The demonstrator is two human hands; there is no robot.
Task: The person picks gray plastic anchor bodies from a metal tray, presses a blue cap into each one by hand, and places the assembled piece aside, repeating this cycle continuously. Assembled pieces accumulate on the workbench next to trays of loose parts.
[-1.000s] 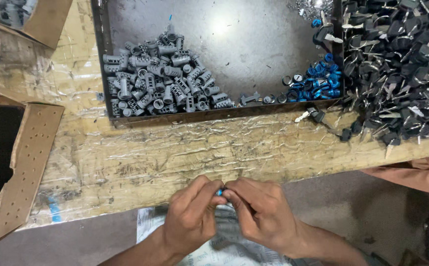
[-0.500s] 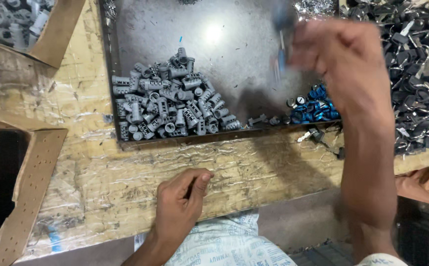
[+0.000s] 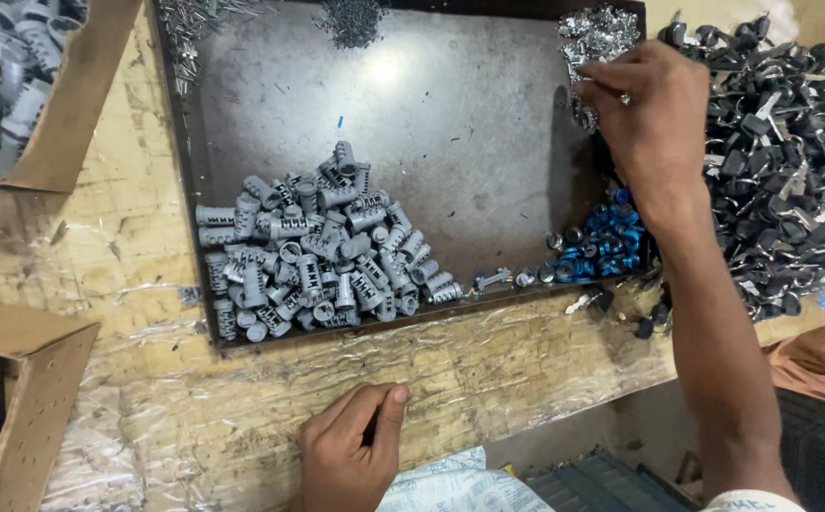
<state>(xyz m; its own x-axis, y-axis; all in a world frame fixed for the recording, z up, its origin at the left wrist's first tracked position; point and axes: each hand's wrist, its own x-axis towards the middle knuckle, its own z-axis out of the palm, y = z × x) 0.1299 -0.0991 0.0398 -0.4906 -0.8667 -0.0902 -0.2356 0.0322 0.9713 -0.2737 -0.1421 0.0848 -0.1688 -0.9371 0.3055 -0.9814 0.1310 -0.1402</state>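
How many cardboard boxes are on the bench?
2: one cardboard box at the top left holding grey parts, another at the lower left edge. Others may lie outside the view.

Lighting and picture quality: bright overhead light, mostly sharp.
Glare spot on the dark metal tray (image 3: 389, 71) near its upper middle; shadow of the right hand (image 3: 650, 114) and forearm across the tray's right side; plastic film on the wooden bench (image 3: 488, 379) glints; slight softness at left edge and corners.

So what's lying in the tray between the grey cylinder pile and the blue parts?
In the head view, a few loose small metal pieces lie between the grey cylinder pile and blue parts.
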